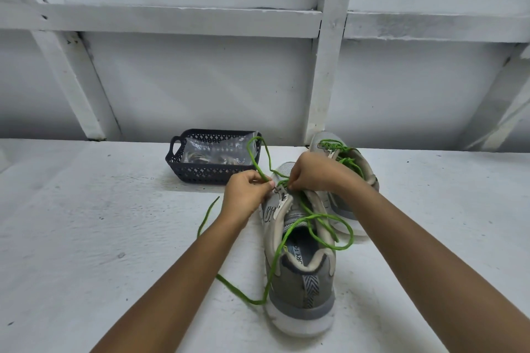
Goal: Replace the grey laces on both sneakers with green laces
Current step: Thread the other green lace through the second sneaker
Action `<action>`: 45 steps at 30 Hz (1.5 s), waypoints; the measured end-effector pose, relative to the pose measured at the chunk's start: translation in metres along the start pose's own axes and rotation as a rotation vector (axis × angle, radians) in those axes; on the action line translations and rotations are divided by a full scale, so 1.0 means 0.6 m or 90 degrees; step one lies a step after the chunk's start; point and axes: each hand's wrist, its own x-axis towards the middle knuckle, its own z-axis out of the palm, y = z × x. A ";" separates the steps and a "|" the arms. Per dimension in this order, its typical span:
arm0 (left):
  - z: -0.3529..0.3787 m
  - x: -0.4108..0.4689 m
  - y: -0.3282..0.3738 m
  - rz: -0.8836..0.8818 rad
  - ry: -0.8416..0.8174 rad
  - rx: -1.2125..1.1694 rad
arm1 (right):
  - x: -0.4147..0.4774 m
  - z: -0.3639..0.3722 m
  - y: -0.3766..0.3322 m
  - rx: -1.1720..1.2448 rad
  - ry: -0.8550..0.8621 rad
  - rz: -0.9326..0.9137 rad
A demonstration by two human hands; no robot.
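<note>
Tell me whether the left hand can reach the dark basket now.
Probably yes: the basket sits just beyond the left hand, nothing between, though that hand pinches the green lace.

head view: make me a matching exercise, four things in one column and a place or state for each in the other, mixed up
Column A
1. near sneaker
2. far sneaker
3. basket
4. left hand

Column B
a. dark, holds a clear plastic bag
b. farther back, already threaded in green
c. pinches the loose green lace
d. heel toward the camera, lace draped across its opening

Pairs: 1-d, 2-b, 3-a, 4-c
</note>
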 end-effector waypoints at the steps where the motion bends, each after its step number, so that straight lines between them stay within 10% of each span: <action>1: 0.002 0.001 -0.002 0.002 0.012 -0.002 | 0.001 0.000 0.000 0.001 -0.007 -0.004; 19: 0.018 -0.001 -0.019 0.035 0.063 0.016 | 0.000 0.013 0.017 0.165 -0.009 -0.028; 39: 0.016 -0.083 0.010 0.021 -0.113 0.147 | -0.014 0.022 0.011 0.237 -0.003 0.067; 45: 0.027 -0.097 0.009 0.064 -0.013 0.191 | -0.039 0.005 0.026 0.569 0.098 0.118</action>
